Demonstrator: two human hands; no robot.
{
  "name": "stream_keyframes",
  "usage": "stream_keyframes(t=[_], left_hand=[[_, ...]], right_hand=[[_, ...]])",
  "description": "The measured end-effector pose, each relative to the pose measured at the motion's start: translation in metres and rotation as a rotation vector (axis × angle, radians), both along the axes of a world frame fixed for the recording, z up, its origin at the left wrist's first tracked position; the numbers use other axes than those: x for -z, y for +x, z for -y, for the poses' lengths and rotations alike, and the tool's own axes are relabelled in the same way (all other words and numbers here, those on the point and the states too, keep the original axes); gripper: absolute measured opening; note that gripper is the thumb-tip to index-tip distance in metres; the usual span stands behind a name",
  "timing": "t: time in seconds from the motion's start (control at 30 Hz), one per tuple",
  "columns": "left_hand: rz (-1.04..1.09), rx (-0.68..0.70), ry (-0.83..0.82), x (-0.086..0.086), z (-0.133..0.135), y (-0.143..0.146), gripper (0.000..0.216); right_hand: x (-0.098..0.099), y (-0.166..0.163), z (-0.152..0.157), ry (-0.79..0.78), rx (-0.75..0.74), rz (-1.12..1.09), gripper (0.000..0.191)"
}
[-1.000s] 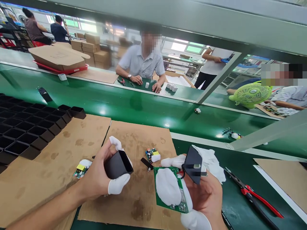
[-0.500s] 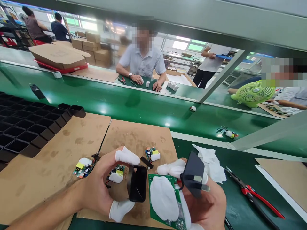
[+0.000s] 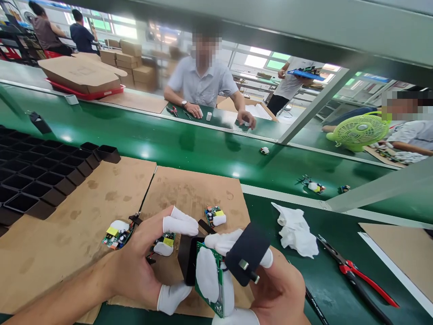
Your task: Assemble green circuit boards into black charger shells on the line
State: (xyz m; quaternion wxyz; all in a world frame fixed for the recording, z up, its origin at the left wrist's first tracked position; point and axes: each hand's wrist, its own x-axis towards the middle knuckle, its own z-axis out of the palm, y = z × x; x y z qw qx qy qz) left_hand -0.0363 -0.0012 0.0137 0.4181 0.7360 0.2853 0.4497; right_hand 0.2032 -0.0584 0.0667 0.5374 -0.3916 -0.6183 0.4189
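My left hand (image 3: 142,266), with white finger cots, is closed round a black plastic housing (image 3: 186,262), its open mouth turned right. My right hand (image 3: 270,289) grips a green circuit board (image 3: 213,289) with a white pad on it, joined to a black plug cover (image 3: 246,253) with metal prongs. The board's edge sits at the mouth of the housing. Three small circuit boards lie on the brown cardboard (image 3: 189,194): one at the left (image 3: 115,232), one by my left thumb (image 3: 164,243), one further back (image 3: 214,216).
A tray of black housings (image 3: 37,176) fills the left. A white cloth (image 3: 294,230) and red-handled cutters (image 3: 358,277) lie on the green mat at right. Behind runs a green conveyor (image 3: 203,149) with loose parts. A person sits across it; others work behind; a green fan (image 3: 358,131) stands right.
My hands have come together: the board and plug cover moved left and tilted until the board's edge reached the housing's mouth. The person opposite moved a hand to the right.
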Motion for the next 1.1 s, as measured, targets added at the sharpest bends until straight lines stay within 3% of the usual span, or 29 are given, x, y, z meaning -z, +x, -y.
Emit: stream_keyframes(t=[0.1, 0.27, 0.4, 0.97, 1.1], left_hand=[[0.044, 0.103, 0.121, -0.001, -0.003, -0.001, 0.074], [0.089, 0.130, 0.185, -0.001, -0.007, 0.001, 0.072], [0.127, 0.106, 0.217, -0.001, -0.009, 0.006, 0.068], [0.137, 0.083, 0.256, -0.004, -0.010, 0.007, 0.071], [0.084, 0.094, 0.221, -0.008, -0.009, 0.008, 0.062]], right_hand=[[0.002, 0.000, 0.001, 0.036, -0.016, 0.041, 0.045], [0.001, 0.000, 0.001, 0.172, 0.065, 0.128, 0.074], [-0.002, -0.001, -0.001, 0.232, 0.050, 0.184, 0.075], [0.011, 0.008, -0.001, 0.226, -0.004, 0.269, 0.078], [0.012, 0.008, -0.004, 0.241, 0.012, 0.308, 0.079]])
